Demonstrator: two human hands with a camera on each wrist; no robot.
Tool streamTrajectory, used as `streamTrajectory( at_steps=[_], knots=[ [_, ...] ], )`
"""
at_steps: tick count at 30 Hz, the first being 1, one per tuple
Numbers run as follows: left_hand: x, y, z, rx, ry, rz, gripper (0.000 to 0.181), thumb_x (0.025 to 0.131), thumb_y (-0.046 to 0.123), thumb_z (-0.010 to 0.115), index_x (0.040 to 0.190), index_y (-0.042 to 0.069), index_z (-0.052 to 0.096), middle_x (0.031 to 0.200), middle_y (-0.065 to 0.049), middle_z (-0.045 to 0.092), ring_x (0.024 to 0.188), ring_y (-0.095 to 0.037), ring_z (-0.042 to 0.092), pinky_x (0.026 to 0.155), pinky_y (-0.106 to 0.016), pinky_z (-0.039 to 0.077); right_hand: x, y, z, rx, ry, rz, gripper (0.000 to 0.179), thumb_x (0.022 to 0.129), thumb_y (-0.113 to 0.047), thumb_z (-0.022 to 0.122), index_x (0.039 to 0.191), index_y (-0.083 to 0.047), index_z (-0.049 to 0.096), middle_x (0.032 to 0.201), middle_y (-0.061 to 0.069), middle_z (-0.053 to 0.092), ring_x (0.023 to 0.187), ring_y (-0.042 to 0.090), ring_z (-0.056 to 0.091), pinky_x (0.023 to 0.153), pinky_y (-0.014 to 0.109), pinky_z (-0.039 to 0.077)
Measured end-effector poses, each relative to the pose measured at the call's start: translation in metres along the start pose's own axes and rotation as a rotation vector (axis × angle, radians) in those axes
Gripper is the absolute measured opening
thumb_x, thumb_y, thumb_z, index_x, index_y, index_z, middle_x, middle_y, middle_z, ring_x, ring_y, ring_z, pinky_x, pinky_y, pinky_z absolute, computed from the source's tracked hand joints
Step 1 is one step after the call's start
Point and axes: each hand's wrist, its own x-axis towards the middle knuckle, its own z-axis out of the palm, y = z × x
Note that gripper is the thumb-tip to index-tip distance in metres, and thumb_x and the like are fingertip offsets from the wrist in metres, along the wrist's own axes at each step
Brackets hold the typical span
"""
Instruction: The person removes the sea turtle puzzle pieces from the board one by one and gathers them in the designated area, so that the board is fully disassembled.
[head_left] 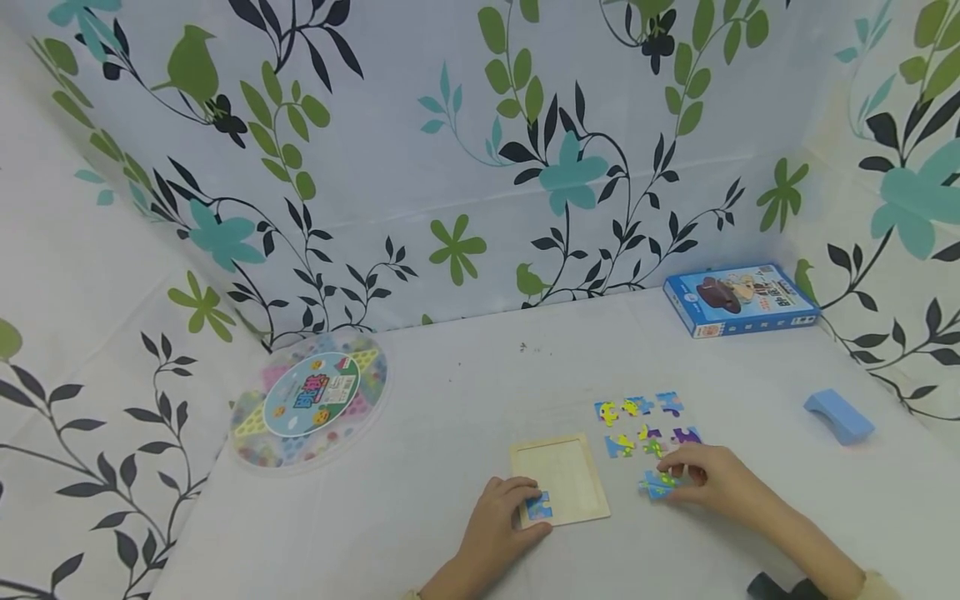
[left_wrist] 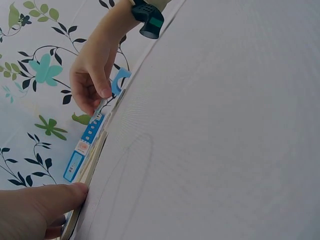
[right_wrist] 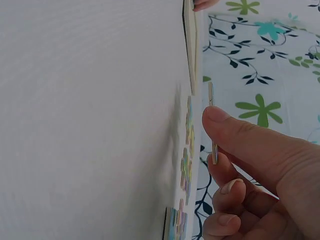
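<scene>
A shallow square wooden puzzle tray [head_left: 573,475] lies on the white table, with one blue puzzle piece [head_left: 540,507] in its near left corner. My left hand [head_left: 495,521] grips the tray's left side, thumb at the near edge and fingertips by that corner piece. To the right, my right hand [head_left: 720,483] pinches a blue and green puzzle piece [head_left: 655,485] between thumb and index finger. The right wrist view shows this piece [right_wrist: 211,93] edge-on, raised off the table. Several loose puzzle pieces [head_left: 670,402] lie just beyond the right hand.
A blue illustrated box [head_left: 738,300] lies at the back right, with a light blue arch-shaped block [head_left: 838,417] nearer. At the back left is a round clear case [head_left: 367,417] of colourful bits. Patterned cloth [head_left: 375,208] hangs behind the table.
</scene>
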Motion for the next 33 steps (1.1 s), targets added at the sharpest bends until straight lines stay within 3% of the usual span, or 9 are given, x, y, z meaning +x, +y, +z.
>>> streamTrajectory(
  at_steps=[17, 24, 29, 33],
  knots=[
    [0.0005, 0.0029, 0.0005, -0.083, 0.001, -0.053, 0.038, 0.070, 0.029, 0.075, 0.100, 0.009, 0.064, 0.107, 0.006, 0.058, 0.085, -0.006, 0.042, 0.072, -0.018, 0.039, -0.0048, 0.0083, -0.0064, -0.011, -0.041, 0.065, 0.029, 0.067, -0.016, 0.076, 0.092, -0.008, 0.065, 0.073, -0.009, 0.048, 0.063, 0.006, 0.040, 0.054, 0.022, 0.037],
    [0.0004, 0.0021, 0.0013, -0.068, 0.005, -0.037, 0.038, 0.069, 0.029, 0.075, 0.100, 0.009, 0.064, 0.106, 0.005, 0.058, 0.086, -0.006, 0.044, 0.073, -0.019, 0.040, -0.0023, 0.0088, -0.0067, -0.080, -0.061, 0.106, 0.029, 0.067, -0.018, 0.076, 0.093, -0.011, 0.065, 0.086, -0.010, 0.056, 0.077, 0.007, 0.048, 0.070, 0.030, 0.044],
    [0.0010, 0.0016, 0.0016, -0.063, 0.017, -0.029, 0.040, 0.068, 0.028, 0.076, 0.100, 0.009, 0.063, 0.107, 0.005, 0.058, 0.086, -0.006, 0.044, 0.073, -0.018, 0.039, -0.0010, 0.0092, -0.0060, -0.096, -0.063, 0.104, 0.029, 0.067, -0.017, 0.077, 0.093, -0.011, 0.065, 0.089, -0.008, 0.056, 0.080, 0.011, 0.050, 0.073, 0.036, 0.044],
    [0.0011, 0.0012, 0.0014, -0.061, 0.014, -0.030, 0.039, 0.068, 0.028, 0.076, 0.101, 0.009, 0.063, 0.107, 0.006, 0.058, 0.085, -0.006, 0.044, 0.072, -0.018, 0.039, -0.0013, 0.0091, -0.0052, -0.097, -0.054, 0.089, 0.031, 0.066, -0.017, 0.077, 0.094, -0.009, 0.065, 0.087, -0.007, 0.055, 0.078, 0.011, 0.049, 0.070, 0.033, 0.044]
  ],
)
